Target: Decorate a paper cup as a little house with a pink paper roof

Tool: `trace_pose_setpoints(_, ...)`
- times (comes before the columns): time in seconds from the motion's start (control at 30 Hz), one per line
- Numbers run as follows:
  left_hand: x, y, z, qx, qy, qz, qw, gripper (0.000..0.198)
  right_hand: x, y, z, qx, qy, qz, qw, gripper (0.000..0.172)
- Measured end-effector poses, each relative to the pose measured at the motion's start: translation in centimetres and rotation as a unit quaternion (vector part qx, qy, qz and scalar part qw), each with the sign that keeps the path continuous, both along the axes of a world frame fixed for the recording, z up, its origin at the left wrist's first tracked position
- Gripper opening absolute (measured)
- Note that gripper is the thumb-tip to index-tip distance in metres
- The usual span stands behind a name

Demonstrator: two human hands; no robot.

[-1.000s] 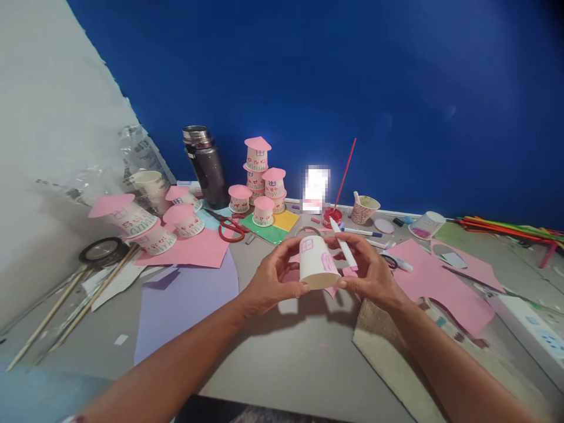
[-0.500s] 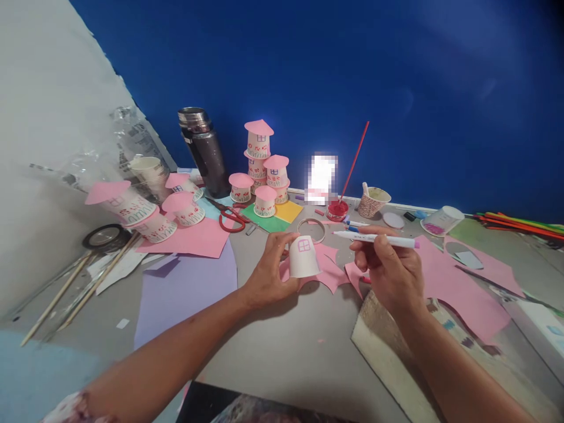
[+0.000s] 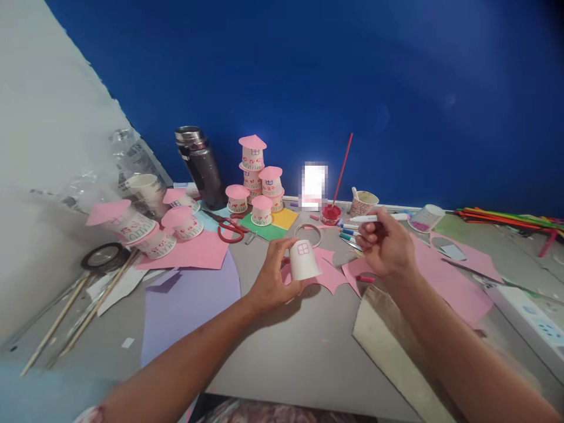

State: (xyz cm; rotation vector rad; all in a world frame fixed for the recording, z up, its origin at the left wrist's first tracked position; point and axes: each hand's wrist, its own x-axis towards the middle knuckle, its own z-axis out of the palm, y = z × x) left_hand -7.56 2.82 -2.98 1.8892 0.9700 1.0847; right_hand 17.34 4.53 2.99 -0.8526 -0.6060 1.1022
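Observation:
My left hand [image 3: 271,279] grips a white upturned paper cup [image 3: 304,259] with a pink window drawn on it, holding it over pink paper scraps [image 3: 329,275] near the table's middle. My right hand [image 3: 385,248] is closed on a white marker [image 3: 379,217], which lies level and points left above several loose markers [image 3: 350,232]. The two hands are apart, the right one farther back and to the right of the cup.
Decorated cup houses with pink roofs [image 3: 258,179] stand stacked at the back, more lie at the left [image 3: 145,226]. Red scissors [image 3: 229,228], a dark flask [image 3: 200,167], a red paint pot with brush [image 3: 331,212], a tape ring [image 3: 308,235], pink sheets [image 3: 445,276], a purple sheet [image 3: 189,299] surround them.
My right hand let go of the cup and carried the marker back and to the right. My left hand lowered the cup toward the table, window facing me.

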Motion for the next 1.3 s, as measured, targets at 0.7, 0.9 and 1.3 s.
trace_pose_setpoints(0.7,0.6,-0.8,0.9,0.071,0.018,-0.047,0.996,0.076,-2.7,-5.3,-2.4,0.157,-0.498,-0.096,0.847,0.008)
trace_pose_setpoints(0.9,0.5,-0.9,0.8,0.067,0.018,-0.055,0.996,0.078,-2.9,-5.4,-1.8,0.237,-0.539,-0.069,0.805,0.008)
trace_pose_setpoints(1.3,0.3,-0.8,0.7,0.072,0.033,-0.067,0.995,0.082,-3.4,-5.4,-1.3,0.246,-0.557,-0.053,0.791,0.009)
